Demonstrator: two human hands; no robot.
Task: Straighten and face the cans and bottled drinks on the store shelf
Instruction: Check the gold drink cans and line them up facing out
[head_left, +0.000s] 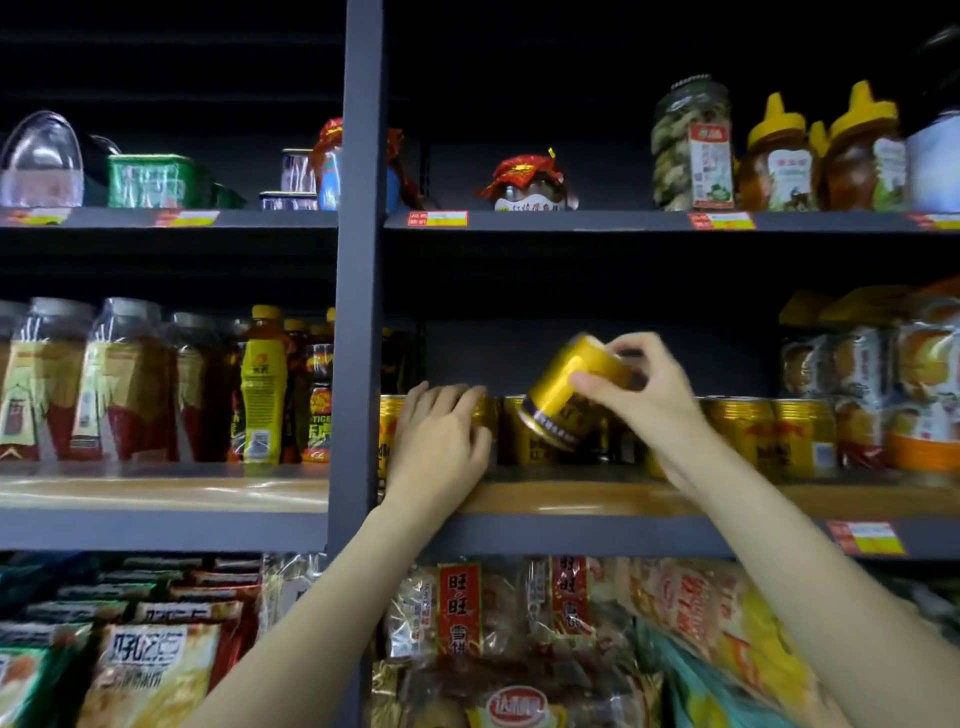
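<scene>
A row of gold drink cans (769, 436) stands on the middle shelf (571, 499) right of the dark post. My right hand (649, 395) grips one gold can (566, 395) by its top end, lifted above the row and tilted to the left. My left hand (441, 431) lies over the top of another standing gold can (387, 436) at the left end of the row, fingers curled round it. That can is mostly hidden by the hand. Bottled drinks (262, 384) with yellow labels stand on the same shelf level, left of the post.
A dark vertical post (358, 260) divides the shelving. Clear jars (124, 379) fill the far left, packaged goods (893, 384) the far right. The upper shelf holds jars and honey bottles (779, 156). Snack bags (467, 623) fill the shelf below my arms.
</scene>
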